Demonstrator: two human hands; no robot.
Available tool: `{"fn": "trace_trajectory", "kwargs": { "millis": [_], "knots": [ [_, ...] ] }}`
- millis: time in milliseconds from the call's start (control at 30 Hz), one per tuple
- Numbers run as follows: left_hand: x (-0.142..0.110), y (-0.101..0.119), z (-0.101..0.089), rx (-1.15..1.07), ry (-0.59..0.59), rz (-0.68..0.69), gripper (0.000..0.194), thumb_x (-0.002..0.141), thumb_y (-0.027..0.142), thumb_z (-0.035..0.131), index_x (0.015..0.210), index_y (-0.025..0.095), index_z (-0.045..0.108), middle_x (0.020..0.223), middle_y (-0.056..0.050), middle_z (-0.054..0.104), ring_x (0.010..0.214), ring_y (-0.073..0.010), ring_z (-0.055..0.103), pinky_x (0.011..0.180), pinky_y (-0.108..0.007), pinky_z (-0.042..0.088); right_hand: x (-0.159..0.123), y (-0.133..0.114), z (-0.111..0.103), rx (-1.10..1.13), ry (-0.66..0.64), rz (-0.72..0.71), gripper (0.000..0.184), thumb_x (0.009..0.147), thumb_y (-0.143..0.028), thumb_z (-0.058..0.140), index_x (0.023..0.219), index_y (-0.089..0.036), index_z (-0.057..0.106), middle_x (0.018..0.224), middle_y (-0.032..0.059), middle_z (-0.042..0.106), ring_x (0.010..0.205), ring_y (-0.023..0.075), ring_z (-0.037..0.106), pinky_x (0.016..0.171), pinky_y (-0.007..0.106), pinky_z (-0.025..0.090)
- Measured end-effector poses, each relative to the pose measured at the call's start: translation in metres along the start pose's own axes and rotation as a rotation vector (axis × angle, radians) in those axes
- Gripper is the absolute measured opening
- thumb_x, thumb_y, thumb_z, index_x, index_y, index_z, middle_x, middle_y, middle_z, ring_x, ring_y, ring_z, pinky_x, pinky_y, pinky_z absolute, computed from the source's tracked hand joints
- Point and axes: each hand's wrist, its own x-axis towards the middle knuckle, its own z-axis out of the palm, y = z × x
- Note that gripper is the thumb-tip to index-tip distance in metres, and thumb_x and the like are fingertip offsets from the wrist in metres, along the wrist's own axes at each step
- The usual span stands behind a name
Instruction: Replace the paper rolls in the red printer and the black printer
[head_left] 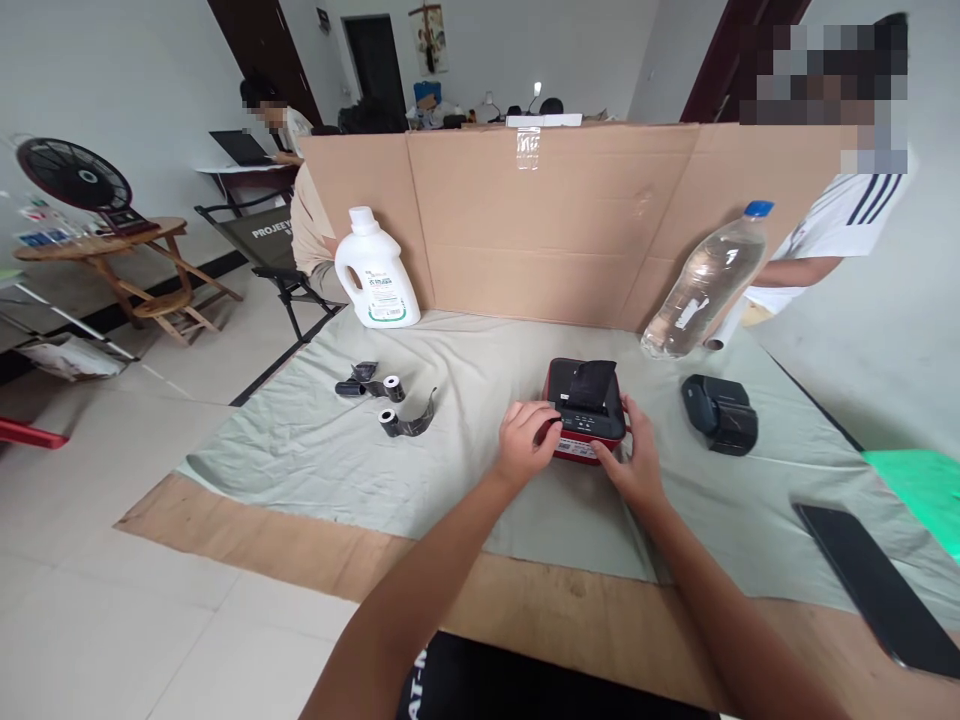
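Observation:
A small red and black label printer (587, 405) sits on the grey-green cloth (465, 440), with a strip of dark paper sticking up from its top. My left hand (527, 441) curls round the printer's near left corner, fingers closed against its side. My right hand (636, 461) grips the near right corner, thumb on the front edge. Both hands touch the printer, which rests on the cloth.
Two dark paper rolls (392, 403) lie left of the printer. A second black printer (720, 412) is to the right, a clear plastic bottle (701, 285) and a white jug (375, 272) stand by the cardboard wall (570, 215). A black phone (874, 585) lies near right. A person (840, 220) stands at right.

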Motion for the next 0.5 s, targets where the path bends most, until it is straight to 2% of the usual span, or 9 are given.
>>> {"fn": "trace_trajectory", "kwargs": {
  "millis": [100, 233, 367, 500],
  "knots": [
    [0.001, -0.003, 0.002, -0.087, 0.001, -0.057, 0.019, 0.101, 0.024, 0.05, 0.094, 0.021, 0.068, 0.097, -0.007, 0.072, 0.093, -0.0207, 0.066, 0.087, -0.038, 0.053, 0.005, 0.001, -0.009, -0.044, -0.042, -0.077, 0.061, 0.099, -0.045, 0.054, 0.155, -0.027, 0.041, 0.155, 0.0143, 0.047, 0.142, 0.035, 0.044, 0.116, 0.06, 0.038],
    [-0.001, -0.004, 0.003, -0.137, 0.02, -0.084, 0.024, 0.102, 0.024, 0.045, 0.093, 0.021, 0.068, 0.094, -0.006, 0.071, 0.092, -0.0201, 0.065, 0.086, -0.037, 0.052, 0.016, 0.0, -0.013, -0.029, -0.078, -0.077, 0.057, 0.102, -0.046, 0.045, 0.156, -0.028, 0.039, 0.158, 0.0123, 0.044, 0.145, 0.0326, 0.041, 0.118, 0.058, 0.036],
    [-0.006, -0.002, 0.0, -0.046, -0.033, -0.047, 0.024, 0.101, 0.026, 0.047, 0.105, 0.021, 0.07, 0.109, -0.009, 0.073, 0.102, -0.0227, 0.065, 0.092, -0.041, 0.05, 0.046, 0.003, -0.012, 0.034, -0.091, 0.029, 0.064, 0.103, -0.052, 0.039, 0.161, -0.027, 0.031, 0.161, 0.0117, 0.041, 0.145, 0.0308, 0.041, 0.114, 0.052, 0.043],
    [-0.008, -0.002, -0.002, -0.047, -0.08, -0.048, 0.026, 0.1, 0.029, 0.047, 0.112, 0.021, 0.069, 0.117, -0.009, 0.072, 0.108, -0.024, 0.064, 0.098, -0.044, 0.049, 0.085, 0.003, -0.014, 0.076, -0.106, 0.177, 0.062, 0.103, -0.054, 0.035, 0.159, -0.028, 0.037, 0.156, 0.0099, 0.049, 0.128, 0.0282, 0.058, 0.101, 0.045, 0.053]
  ]
}}
